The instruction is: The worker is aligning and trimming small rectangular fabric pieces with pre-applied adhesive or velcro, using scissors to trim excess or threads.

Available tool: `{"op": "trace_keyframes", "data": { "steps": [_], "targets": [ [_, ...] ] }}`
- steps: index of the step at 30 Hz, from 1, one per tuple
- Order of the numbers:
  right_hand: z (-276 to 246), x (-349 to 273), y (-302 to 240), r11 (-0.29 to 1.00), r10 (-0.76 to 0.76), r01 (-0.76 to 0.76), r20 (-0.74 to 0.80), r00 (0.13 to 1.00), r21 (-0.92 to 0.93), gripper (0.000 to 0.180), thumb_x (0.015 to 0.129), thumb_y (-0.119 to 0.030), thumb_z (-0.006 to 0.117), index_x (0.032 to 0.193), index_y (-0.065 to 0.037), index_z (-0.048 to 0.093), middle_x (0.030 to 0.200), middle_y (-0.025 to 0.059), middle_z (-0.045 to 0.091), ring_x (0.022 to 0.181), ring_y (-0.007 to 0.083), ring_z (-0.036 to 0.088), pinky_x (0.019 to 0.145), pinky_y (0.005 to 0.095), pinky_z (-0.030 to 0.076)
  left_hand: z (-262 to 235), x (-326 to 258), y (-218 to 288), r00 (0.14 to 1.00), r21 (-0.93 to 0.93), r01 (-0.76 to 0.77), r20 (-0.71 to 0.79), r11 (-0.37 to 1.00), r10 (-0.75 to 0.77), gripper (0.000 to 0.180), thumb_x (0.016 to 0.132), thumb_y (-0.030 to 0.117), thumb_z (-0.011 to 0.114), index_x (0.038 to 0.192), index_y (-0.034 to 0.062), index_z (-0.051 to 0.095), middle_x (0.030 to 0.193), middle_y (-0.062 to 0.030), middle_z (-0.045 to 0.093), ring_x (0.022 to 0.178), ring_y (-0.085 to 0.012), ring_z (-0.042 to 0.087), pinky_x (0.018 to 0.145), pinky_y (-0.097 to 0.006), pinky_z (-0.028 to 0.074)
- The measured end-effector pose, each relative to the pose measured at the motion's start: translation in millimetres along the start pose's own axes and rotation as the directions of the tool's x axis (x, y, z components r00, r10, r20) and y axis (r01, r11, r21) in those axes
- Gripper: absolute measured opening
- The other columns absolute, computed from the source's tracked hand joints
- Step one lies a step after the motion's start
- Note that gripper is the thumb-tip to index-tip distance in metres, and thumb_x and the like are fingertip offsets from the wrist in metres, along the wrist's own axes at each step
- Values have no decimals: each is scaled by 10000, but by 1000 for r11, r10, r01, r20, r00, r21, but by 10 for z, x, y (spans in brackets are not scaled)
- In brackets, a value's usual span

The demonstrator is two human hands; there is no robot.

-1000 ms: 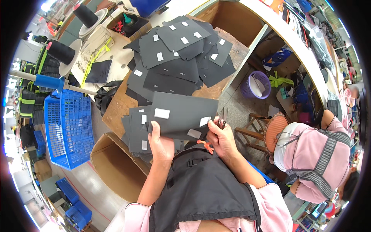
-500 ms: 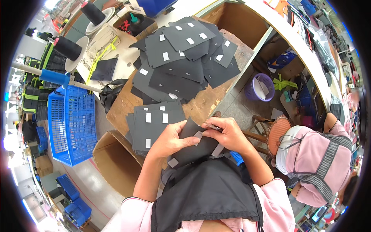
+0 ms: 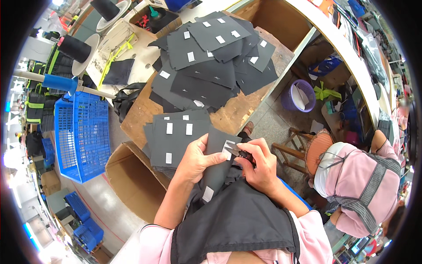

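Note:
My left hand [image 3: 196, 159] pinches a dark grey fabric panel [image 3: 216, 137] in front of my apron, its thumb flat beside a small white patch on the panel. In my right hand [image 3: 260, 168] is a pair of thread snips [image 3: 243, 155], gripped with the blades at that patch. Another white patch [image 3: 208, 194] shows lower on the held panel. Just left of my hands lies a stack of similar grey panels [image 3: 178, 141] with white patches. Farther off, a loose heap of such panels [image 3: 206, 72] covers the wooden board.
An open cardboard box [image 3: 132, 185] stands left, below the worn wooden board [image 3: 136, 121]. Beyond it is a blue plastic crate [image 3: 83, 141]. Black thread cones [image 3: 74, 48] stand at far left. To the right are a purple basket [image 3: 299, 96], a stool [image 3: 316, 149] and a seated person [image 3: 365, 185].
My right hand has turned, bringing the snips' blades into plain view at the patch. The held panel has been turned and straightened. My view has shifted slightly.

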State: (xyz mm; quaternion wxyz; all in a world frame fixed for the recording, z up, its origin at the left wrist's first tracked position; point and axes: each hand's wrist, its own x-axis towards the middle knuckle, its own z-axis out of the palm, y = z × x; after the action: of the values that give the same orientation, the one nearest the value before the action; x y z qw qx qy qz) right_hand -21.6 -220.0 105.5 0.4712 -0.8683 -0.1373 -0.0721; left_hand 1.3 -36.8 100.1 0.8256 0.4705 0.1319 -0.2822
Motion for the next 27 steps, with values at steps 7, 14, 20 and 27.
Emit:
{"op": "trace_keyframes", "data": {
  "steps": [7,14,20,27],
  "targets": [
    [52,7,3,992,-106,101,-67,992,-77,332,677,-7,726,977,-40,588,798,116,562,577,225,576,492,308,469,19,-49,-71,999,-60,-26,-34,998,24,375,711,38,757,1039,14,578,948,-51,633,835,-110,594,770,-252,486],
    [21,-43,-17,997,-70,66,-99,993,-44,321,666,-10,733,956,-38,598,780,115,567,580,225,574,485,297,460,48,-42,-106,996,-106,-50,-76,993,42,319,722,25,745,1002,25,593,916,-39,635,817,-105,594,752,-249,491],
    [45,-6,-13,999,-50,49,-86,995,-11,328,671,-13,735,966,-32,593,785,111,559,563,206,556,473,284,445,106,-49,-85,993,-78,-82,-93,994,75,321,720,15,745,1001,29,591,921,-39,635,815,-102,593,751,-250,493],
    [82,7,-35,998,9,-4,-93,996,57,321,675,5,725,968,-32,598,786,106,553,571,179,550,487,268,440,125,-48,-106,992,-83,-84,-105,993,75,343,714,14,750,1014,22,583,930,-46,634,822,-107,595,753,-256,496]
  ]
}}
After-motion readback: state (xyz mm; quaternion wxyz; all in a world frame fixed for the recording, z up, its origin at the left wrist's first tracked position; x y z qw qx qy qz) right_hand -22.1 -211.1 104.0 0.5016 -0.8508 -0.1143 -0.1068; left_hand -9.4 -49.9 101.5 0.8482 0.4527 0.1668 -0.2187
